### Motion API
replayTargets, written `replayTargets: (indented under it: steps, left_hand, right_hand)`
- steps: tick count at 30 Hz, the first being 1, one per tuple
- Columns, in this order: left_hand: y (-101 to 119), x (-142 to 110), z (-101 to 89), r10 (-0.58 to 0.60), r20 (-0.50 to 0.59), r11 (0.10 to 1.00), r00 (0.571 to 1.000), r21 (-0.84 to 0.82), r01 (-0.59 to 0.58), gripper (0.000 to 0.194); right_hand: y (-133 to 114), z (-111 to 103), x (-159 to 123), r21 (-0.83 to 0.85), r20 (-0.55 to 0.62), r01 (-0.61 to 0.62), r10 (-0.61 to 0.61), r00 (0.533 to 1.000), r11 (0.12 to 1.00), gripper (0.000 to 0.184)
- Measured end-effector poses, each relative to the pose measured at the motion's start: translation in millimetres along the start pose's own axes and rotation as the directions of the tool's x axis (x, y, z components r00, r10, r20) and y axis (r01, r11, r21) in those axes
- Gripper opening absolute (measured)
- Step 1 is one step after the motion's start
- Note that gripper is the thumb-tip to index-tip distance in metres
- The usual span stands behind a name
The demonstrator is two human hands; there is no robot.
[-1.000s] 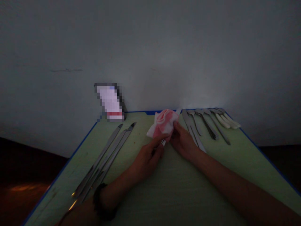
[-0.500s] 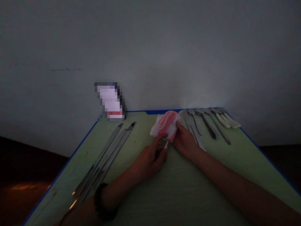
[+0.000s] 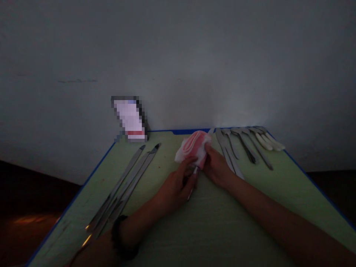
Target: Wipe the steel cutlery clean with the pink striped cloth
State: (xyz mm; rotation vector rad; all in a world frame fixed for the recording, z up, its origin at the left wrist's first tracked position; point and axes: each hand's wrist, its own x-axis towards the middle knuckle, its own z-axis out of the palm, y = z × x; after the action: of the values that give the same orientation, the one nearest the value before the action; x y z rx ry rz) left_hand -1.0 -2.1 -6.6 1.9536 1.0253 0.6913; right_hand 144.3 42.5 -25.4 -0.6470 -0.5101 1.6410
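"Head view first: what to find in the left grip [image 3: 176,187]?"

"Closes narrowly on a thin metal utensil [image 3: 196,170]. Pokes out at the lower end beneath that grip and runs up into the cloth [image 3: 194,146] at the other. Cannot tell the kind; mostly hidden."

"And in the right grip [image 3: 218,168]?"

"Clasps the pink-and-white cloth by its right side, bunched and folded, just beyond the left grip and touching its forefinger."

"Anything on the left wrist?"

"Wears a black band [image 3: 119,241], behind the left grip."

"Now left of the left grip?"

"Spot three long knives [image 3: 131,178] lying slantwise on the green bench [image 3: 222,230], partly covered at the near end by the forearm. Beyond them, farther from the grip, see a pixelated screen [image 3: 130,118] leaning against the wall [image 3: 178,55]."

"Right of the right grip?"

"Just beside it, find more knives [image 3: 221,142]; past those, spoons [image 3: 246,150]; farthest off, near the far corner, white-handled pieces [image 3: 264,141]."
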Motion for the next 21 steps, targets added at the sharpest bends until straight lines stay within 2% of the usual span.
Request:
replayTargets:
  steps: [5, 8, 12, 15, 18, 21]
  left_hand:
    - [0.0, 0.0, 0.8, 0.0, -0.003, 1.0, 1.0, -0.006, 0.0, 0.038]
    - [-0.8, 0.5, 1.3, 0.005, -0.019, 1.0, 1.0, 0.017, -0.005, 0.037]
    - [-1.0, 0.3, 0.3, 0.018, 0.013, 0.999, 1.0, 0.038, -0.018, 0.037]
    - [-0.8, -1.7, -0.5, 0.03, 0.049, 0.999, 0.998, 0.026, -0.031, 0.039]
    - [1.0, -4.0, 0.8, 0.01, 0.083, 0.994, 0.997, -0.108, 0.0, 0.048]
    - [5.3, -4.3, 4.3, -0.004, 0.202, 0.913, 0.979, -0.399, 0.086, 0.047]
  right_hand:
    - [-3.1, 0.5, -2.1, -0.07, 0.016, -0.043, 0.044, 0.999, 0.997, 0.018]
    - [-2.7, -0.2, -1.3, -0.048, 0.025, -0.01, 0.011, 1.0, 0.999, 0.018]
    - [0.9, -6.0, 5.8, 0.023, -0.073, 0.035, -0.034, 0.997, 0.999, 0.022]
    - [-1.3, -8.5, 10.3, 0.013, -0.15, 0.075, -0.072, 0.986, 0.997, 0.022]
    - [-12.1, -4.9, 9.7, -0.058, -0.204, 0.161, -0.17, 0.964, 0.985, 0.016]
    - [-27.8, 2.8, 5.4, -0.099, -0.235, 0.24, -0.257, 0.937, 0.966, 0.018]
